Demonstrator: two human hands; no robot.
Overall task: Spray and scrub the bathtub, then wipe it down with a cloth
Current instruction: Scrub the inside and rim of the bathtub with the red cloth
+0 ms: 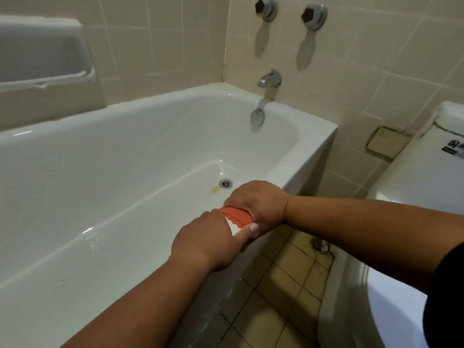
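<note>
Person bent over a white bathtub (313, 126), both bare forearms stretched out to its near rim. The two grips meet there, close to the drain end. Right grip (258, 202) comes in from the toilet side, palm down, and is clamped over the top of an orange scrubber (236, 216) with a wavy edge. Its fingers are curled out of sight. Left grip (208, 239) comes up from below and touches the scrubber's near edge. The thumb (251, 228) lies straight along a white patch under the orange part, and the fingers curl round the far side, so it pinches the scrubber too. Can't tell whether the white patch is part of the scrubber or something else. The scrubber sits right at the rim, above the inner wall, not down on the tub floor.

Inside the tub is a metal drain (226, 183) with a yellowish stain (215, 189) just beside it. Wet streaks (93, 237) glint on the floor curve to the left. A round overflow plate (257, 116) sits on the end wall. A metal spout (270, 79) is on the tiles above it, with two tap handles (266, 7) higher up. A recessed soap shelf (37, 51) is in the far wall, top left.

A white toilet (414, 172) stands right of the tub. Between them are beige floor tiles (276, 297) with a floor drain (319, 243).
</note>
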